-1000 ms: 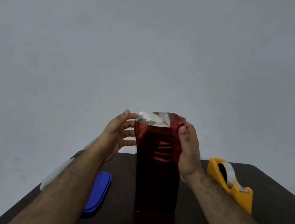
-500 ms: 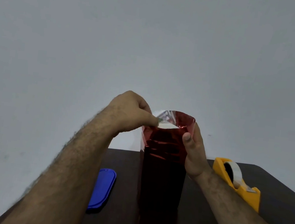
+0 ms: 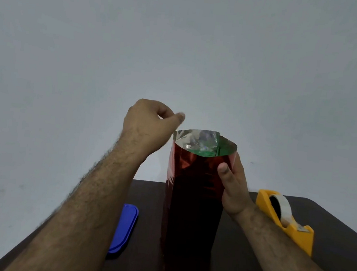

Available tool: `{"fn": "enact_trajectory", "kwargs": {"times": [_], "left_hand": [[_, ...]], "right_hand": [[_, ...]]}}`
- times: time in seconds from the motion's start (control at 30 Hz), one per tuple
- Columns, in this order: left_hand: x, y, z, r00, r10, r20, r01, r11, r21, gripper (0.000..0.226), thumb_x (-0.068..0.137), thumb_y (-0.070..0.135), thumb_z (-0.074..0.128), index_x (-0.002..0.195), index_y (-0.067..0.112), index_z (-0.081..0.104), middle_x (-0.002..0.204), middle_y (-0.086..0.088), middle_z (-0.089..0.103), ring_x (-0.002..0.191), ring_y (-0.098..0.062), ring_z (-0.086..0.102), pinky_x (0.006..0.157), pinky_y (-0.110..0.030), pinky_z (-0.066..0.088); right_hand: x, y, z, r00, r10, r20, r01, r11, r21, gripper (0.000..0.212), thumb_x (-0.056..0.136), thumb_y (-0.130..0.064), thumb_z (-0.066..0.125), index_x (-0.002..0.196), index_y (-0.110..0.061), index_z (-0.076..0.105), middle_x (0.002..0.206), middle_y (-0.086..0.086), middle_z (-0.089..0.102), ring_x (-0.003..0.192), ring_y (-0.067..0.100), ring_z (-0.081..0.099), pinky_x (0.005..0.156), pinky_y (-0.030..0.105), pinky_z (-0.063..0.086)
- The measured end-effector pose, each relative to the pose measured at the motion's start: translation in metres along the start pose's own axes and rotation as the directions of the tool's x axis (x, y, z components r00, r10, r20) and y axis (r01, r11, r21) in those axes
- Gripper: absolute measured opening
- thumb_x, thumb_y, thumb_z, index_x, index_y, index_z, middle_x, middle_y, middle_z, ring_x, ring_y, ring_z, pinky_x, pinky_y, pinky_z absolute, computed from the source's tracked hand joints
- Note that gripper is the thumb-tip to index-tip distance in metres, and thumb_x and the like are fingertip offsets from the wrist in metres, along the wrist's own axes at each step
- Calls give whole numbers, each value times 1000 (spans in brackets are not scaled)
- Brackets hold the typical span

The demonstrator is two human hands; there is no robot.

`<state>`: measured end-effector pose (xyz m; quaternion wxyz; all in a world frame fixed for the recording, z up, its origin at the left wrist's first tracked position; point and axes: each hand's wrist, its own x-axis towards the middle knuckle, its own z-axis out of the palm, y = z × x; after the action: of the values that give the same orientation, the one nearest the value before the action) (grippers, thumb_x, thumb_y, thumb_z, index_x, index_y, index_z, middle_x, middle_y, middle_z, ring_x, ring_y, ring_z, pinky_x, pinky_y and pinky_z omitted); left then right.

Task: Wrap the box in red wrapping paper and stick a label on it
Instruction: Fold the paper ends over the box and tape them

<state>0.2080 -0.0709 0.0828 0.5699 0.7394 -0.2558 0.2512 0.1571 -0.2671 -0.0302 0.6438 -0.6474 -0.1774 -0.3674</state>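
Since the earlier frame, the left hand (image 3: pixel 149 127) has lifted clear of the paper's top edge; its grip is curled together, holding nothing visible. Box in red wrapping paper (image 3: pixel 195 195) stands upright at the middle of the dark tabletop (image 3: pixel 236 264), top end open, silver lining and green showing inside. Right hand (image 3: pixel 233 186) clasps its upper right side, thumb on the front. Yellow tape dispenser (image 3: pixel 283 218) sits right; blue lid (image 3: pixel 123 229) left.
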Motion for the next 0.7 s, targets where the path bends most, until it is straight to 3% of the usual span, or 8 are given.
{"fn": "enact_trajectory", "kwargs": {"times": [0.07,0.13,0.23,0.33,0.43,0.5,0.6,0.7], "left_hand": [[3,-2,-3,999,-37,-9,35,988,-153,35,92,48,76,84,14,76,80,2,73,80,-12,66,73,-31,53],[6,-9,-6,987,-137,85,157,935,-316,36,91,47,71,91,11,73,94,-4,75,91,-18,69,76,-37,54],[6,-29,-1,968,-100,230,197,870,-452,16,76,29,67,68,15,69,95,-3,73,97,-19,68,86,-46,55],[-3,-51,14,958,-37,285,158,897,-413,15,64,25,77,67,11,78,107,-1,76,100,-17,68,89,-41,51],[-10,-65,28,950,-13,313,149,897,-416,25,58,31,83,74,12,82,122,-2,74,115,-14,69,100,-36,48],[-12,-67,35,944,-22,328,158,906,-394,20,63,25,86,78,13,85,124,-1,74,120,-10,68,103,-36,48],[-12,-68,42,933,-90,349,226,901,-370,5,79,12,86,84,14,87,120,2,75,117,-10,69,96,-35,47],[-11,-65,40,907,-135,399,279,902,-330,12,87,7,81,92,15,87,120,7,74,115,-8,69,88,-33,47]], "right_hand": [[0,1,-2,1000,3,-20,-3,1000,1,99,79,-73,76,147,-8,46,140,13,64,132,35,62,96,41,60],[1,3,-3,998,8,-66,-9,1000,-19,102,77,-78,74,147,-9,47,140,13,64,130,34,63,95,45,61],[3,8,-4,991,15,-135,-24,997,-68,102,76,-86,66,146,-14,49,140,11,64,128,33,65,99,58,59],[4,11,-7,972,16,-233,-41,994,-103,103,76,-95,53,143,-16,53,134,5,67,124,25,68,101,55,59],[6,17,-10,954,34,-297,-67,993,-102,100,80,-97,43,140,-18,55,132,9,67,123,28,67,102,57,57],[7,20,-11,949,55,-310,-90,991,-101,100,80,-98,39,142,-21,54,134,9,66,124,29,66,102,57,57],[8,22,-13,947,60,-316,-100,989,-113,99,81,-98,35,143,-23,54,135,10,65,127,30,64,103,59,55],[8,21,-13,948,55,-313,-98,988,-123,100,80,-100,35,142,-25,55,136,9,64,128,29,63,104,59,55]]}}
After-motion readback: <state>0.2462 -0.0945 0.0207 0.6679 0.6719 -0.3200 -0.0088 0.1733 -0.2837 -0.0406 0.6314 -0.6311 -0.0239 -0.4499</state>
